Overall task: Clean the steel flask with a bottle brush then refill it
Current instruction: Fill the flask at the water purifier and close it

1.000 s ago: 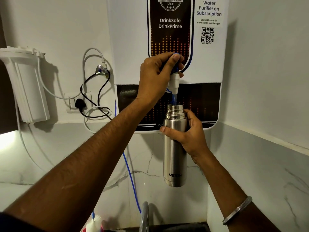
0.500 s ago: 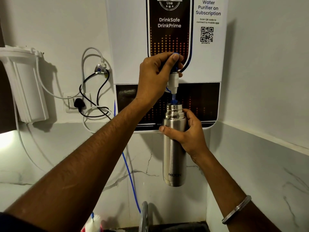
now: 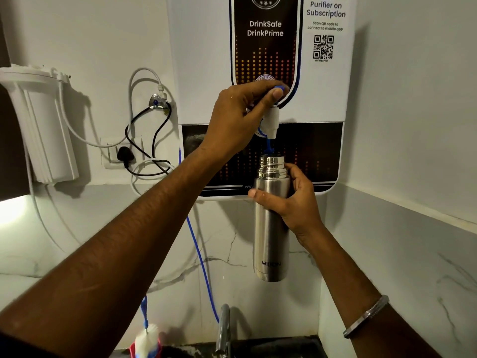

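1. The right hand (image 3: pixel 296 200) is gripping the steel flask (image 3: pixel 271 223) around its upper body, fingers curled behind and the thumb lying across the front, holding it upright in the air with its open threaded neck just under the tap (image 3: pixel 272 122).
2. The left hand (image 3: pixel 237 117) is curling over the tap's blue lever (image 3: pixel 280 87), with the thumb tip pressing on it (the remaining fingers are tucked in and partly hidden behind the hand).
3. A thin blue stream or tube is running from the white spout into the flask mouth; which of the two cannot be told.
4. The water purifier (image 3: pixel 201 60) is hanging on the wall behind both hands, and the left forearm is covering part of its dark lower panel.
5. To the left, a white filter housing (image 3: pixel 38 130), a plugged-in socket (image 3: pixel 124 153) and looping cables are sitting on the wall.
6. Below, a bottle brush (image 3: pixel 147 337) with a blue handle is standing at the frame's bottom edge, beside a sink faucet (image 3: pixel 223 329).
7. A metal bracelet (image 3: pixel 366 316) is circling the right wrist.
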